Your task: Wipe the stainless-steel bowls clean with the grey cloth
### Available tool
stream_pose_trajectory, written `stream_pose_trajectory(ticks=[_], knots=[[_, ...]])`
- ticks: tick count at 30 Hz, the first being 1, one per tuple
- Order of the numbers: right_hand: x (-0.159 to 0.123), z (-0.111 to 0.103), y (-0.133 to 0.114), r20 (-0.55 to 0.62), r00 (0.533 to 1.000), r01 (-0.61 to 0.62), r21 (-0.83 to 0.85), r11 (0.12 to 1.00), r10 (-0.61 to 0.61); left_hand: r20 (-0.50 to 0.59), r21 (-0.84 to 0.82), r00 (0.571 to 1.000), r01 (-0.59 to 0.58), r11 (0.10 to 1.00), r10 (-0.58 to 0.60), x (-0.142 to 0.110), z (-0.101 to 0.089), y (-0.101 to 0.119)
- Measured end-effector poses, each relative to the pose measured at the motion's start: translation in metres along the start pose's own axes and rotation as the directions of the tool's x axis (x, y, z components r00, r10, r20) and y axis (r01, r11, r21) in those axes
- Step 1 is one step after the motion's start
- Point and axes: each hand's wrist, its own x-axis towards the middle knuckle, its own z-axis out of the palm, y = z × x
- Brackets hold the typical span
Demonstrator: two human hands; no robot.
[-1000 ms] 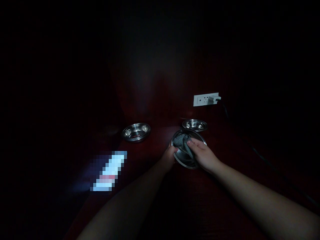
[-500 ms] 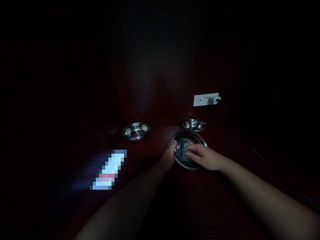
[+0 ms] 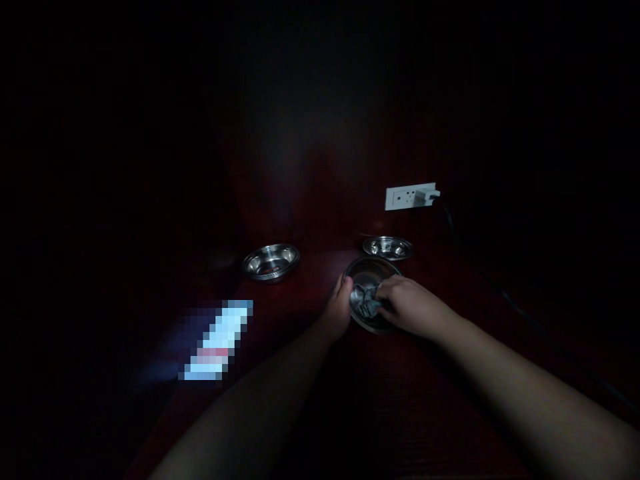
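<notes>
A shiny metal bowl (image 3: 367, 269) is tilted toward me above the dark red tabletop. My left hand (image 3: 340, 310) grips its left rim, thumb on the inside edge and the other fingers behind the wall. Inside the bowl, my right hand (image 3: 407, 303) presses a crumpled grey-green patterned cloth (image 3: 369, 303) against the metal. Its fingers are bent round the cloth, and their tips are partly hidden.
Another metal bowl (image 3: 271, 262), with a small reddish mark inside, stands left of centre. Behind the held bowl sits a shallow metal dish (image 3: 388, 248). A blurred bright screen (image 3: 220, 340) lies at left. A wall socket (image 3: 411, 197) holds a plug, with a dark cable (image 3: 520, 310) running right.
My right hand has shifted across the bowl's right side with the cloth, its fingers more curled now. The left hand keeps its hold on the rim.
</notes>
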Motion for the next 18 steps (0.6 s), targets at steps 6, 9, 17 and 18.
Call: stream_pose_trajectory(ticks=[6, 9, 17, 18], knots=[[0.007, 0.006, -0.008, -0.226, 0.969, -0.13, -0.118, 0.984, 0.101, 0.09, 0.003, 0.996, 0.011, 1.0, -0.012, 0.003, -0.002, -0.002], [0.01, 0.009, -0.008, -0.337, 0.94, -0.09, -0.086, 0.992, 0.056, 0.106, 0.011, 0.994, 0.009, 1.0, -0.01, 0.004, -0.003, -0.004], [0.012, 0.014, -0.004, -0.428, 0.881, 0.274, 0.115, 0.955, -0.201, 0.107, 0.021, 0.992, 0.061, 0.998, -0.063, 0.002, -0.001, 0.001], [0.012, 0.014, -0.004, -0.422, 0.879, 0.304, 0.139, 0.942, -0.221, 0.109, 0.021, 0.992, 0.057, 0.998, -0.059, 0.002, 0.0, 0.002]])
